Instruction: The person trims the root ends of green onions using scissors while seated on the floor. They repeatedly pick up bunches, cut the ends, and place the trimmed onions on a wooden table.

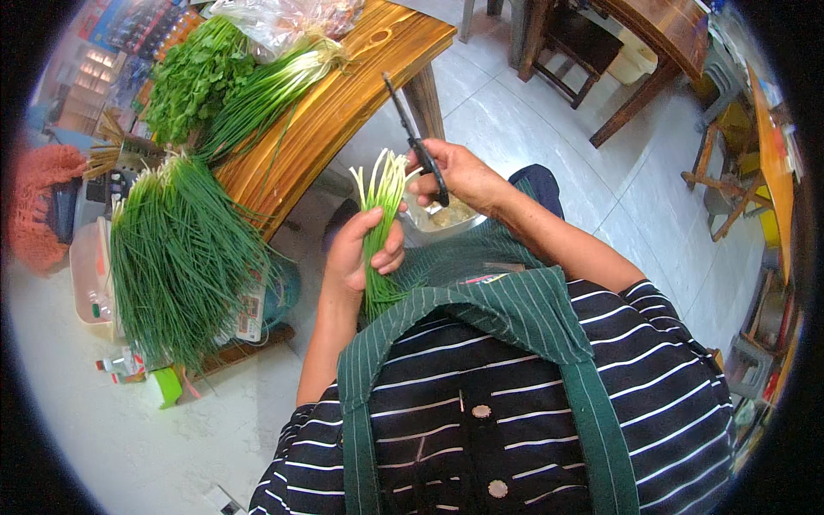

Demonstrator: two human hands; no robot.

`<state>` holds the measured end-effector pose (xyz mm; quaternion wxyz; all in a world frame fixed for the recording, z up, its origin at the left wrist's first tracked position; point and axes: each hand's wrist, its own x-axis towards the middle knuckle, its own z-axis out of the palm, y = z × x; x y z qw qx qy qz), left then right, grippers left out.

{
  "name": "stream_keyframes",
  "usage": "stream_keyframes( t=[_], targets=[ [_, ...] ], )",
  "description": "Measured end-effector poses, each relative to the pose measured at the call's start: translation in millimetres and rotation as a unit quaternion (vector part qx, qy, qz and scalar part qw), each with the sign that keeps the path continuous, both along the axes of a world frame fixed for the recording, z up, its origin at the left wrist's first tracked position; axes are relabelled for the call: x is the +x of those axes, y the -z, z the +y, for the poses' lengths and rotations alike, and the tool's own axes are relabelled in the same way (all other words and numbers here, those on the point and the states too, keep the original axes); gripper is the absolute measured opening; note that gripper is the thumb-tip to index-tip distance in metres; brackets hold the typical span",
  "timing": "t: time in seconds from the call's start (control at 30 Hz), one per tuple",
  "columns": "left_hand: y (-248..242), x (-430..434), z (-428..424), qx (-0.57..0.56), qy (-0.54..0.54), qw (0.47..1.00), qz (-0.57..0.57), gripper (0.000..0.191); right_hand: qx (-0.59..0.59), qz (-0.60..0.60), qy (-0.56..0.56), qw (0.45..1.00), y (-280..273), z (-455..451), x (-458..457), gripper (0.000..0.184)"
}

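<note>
A small bunch of chives (382, 225) stands upright in my left hand (367, 248), white root ends up, fingers wrapped around the green stems. My right hand (454, 174) holds black-handled scissors (423, 158) close to those white ends, the blades pointing up and away. Below my hands, partly hidden by them, is a pale container (444, 225) with yellowish bits in it. On the wooden table (360, 96) at my left lie a thin bundle of chives with pale roots (270, 90) and a bunch of cilantro (199, 77). A large heap of chives (187, 257) hangs over the table's near end.
A clear plastic bag (290, 22) lies at the table's far side. A plastic tub (90, 277), a bottle (122, 365) and a bright green container (164, 387) are at the left. Ahead on the right stand a dark wooden stool (582, 48) and another wooden table (669, 29).
</note>
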<state>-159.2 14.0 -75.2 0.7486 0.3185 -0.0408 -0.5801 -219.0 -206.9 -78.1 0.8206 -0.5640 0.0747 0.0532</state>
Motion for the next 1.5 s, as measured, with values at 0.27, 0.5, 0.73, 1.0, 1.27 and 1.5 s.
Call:
stream_keyframes(
  t=[0.27,0.5,0.73,1.0,1.27,1.5],
  targets=[
    [-10,-3,-18,0.109,-0.029,0.988,-0.104,0.022,-0.051,0.031,0.055,0.997,-11,-10,4,0.03],
    [-18,-2,-21,0.154,-0.039,0.965,-0.208,0.019,-0.139,0.041,0.154,0.977,-9,-32,5,0.026],
    [-17,-2,-14,0.184,-0.071,0.956,-0.219,0.018,-0.1,-0.026,0.166,0.981,-19,-13,-5,0.025],
    [-20,-6,-23,0.21,-0.063,0.933,-0.286,0.024,-0.335,-0.087,0.149,0.926,-8,17,-1,0.021],
    [-20,-11,-28,0.215,-0.047,0.928,-0.301,0.028,-0.225,-0.064,0.159,0.959,-5,22,4,0.023],
    [-20,-7,-21,0.206,-0.042,0.942,-0.262,0.024,-0.167,-0.029,0.151,0.974,-2,5,18,0.024]
  ],
)
